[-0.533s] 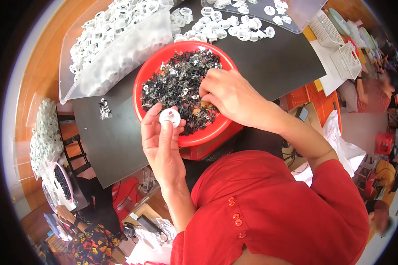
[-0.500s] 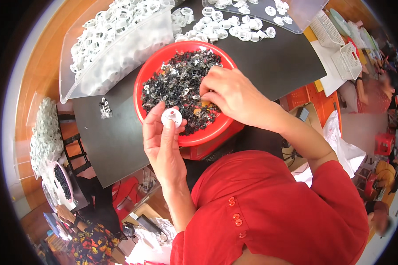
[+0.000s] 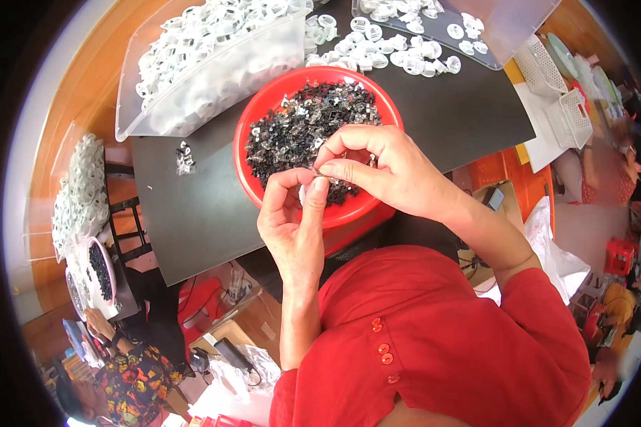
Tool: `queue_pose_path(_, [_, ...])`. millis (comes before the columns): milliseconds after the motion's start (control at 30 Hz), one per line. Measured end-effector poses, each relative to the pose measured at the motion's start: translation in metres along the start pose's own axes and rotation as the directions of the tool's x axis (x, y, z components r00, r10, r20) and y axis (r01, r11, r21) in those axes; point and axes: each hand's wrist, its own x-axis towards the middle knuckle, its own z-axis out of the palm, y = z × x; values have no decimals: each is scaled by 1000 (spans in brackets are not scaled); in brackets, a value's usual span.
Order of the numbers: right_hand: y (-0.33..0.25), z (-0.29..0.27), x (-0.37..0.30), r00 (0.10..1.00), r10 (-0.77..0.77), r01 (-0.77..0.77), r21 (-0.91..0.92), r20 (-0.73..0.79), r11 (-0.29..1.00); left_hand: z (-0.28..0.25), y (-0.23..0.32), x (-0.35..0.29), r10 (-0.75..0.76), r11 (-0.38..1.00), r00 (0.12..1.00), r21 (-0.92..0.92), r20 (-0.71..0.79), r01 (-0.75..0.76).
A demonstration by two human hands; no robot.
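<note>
Over the near side of a round red basin [image 3: 242,153], my two hands meet at the fingertips. Between the thumb and fingers of my left hand [image 3: 292,228] is a white round plastic piece [image 3: 302,194], mostly hidden by the fingers. My right hand [image 3: 392,171] is closed in a pinch against it, on a tiny dark part [image 3: 319,172] too small to make out well. Heaped in the basin are small black and clear plastic parts [image 3: 281,135], some with shiny bits.
A clear bin [image 3: 221,92] full of white round pieces stands at the back left. More white pieces [image 3: 363,50] lie loose beside it, near another clear tray [image 3: 495,53]. A few small parts [image 3: 185,158] rest on the dark table [image 3: 192,228]. At lower left, another person [image 3: 135,377] sits.
My right hand has come out of the heap of small parts and moved to my left hand. The white piece has turned and is now mostly covered by fingers. The view has shifted slightly.
</note>
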Motion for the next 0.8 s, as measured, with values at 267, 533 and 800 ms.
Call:
queue_pose_path(267, [-5, -3, 1, 955, -296, 279, -356, 5, 892, 4, 3, 1, 11, 1000, 1000, 10, -18, -11])
queue_pose_path(533, [2, -3, 13, 952, -305, 270, -394, -28, 879, 0, 4, 15, -118, 950, 992, -288, 40, 124])
queue_pose_path(800, [1, -1, 8, 940, -342, 282, -521, -19, 805, 0, 2, 17, -149, 908, 984, -381, 95, 174])
